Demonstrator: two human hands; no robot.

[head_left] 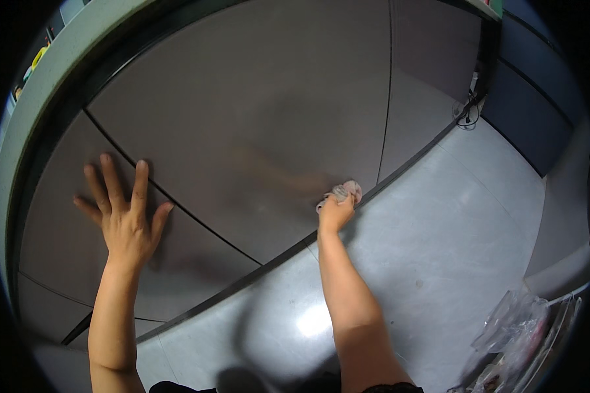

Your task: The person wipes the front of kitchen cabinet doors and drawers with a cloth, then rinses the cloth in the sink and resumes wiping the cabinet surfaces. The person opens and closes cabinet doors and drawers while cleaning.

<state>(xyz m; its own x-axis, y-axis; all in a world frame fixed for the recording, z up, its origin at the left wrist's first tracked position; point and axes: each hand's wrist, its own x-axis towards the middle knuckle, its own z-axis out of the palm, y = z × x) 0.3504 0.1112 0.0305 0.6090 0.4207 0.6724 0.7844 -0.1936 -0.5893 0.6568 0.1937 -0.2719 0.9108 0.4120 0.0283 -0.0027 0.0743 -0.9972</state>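
A bunched, pale pinkish-grey cloth (347,190) is gripped in my right hand (336,213), which presses it to the lower part of a dark grey cabinet door (262,124), just above the dark bottom strip. My left hand (126,226) lies with spread fingers on the neighbouring door panel (59,216), beside the dark gap between the two doors. Nothing is in the left hand. The glossy door surface faintly mirrors my right arm.
A pale countertop edge (65,78) curves over the cabinet. Light grey floor tiles (452,209) run along its base. Cables (467,114) hang at the far right corner, near dark blue-grey drawers (531,98). Clear plastic bags (511,321) stand at the lower right.
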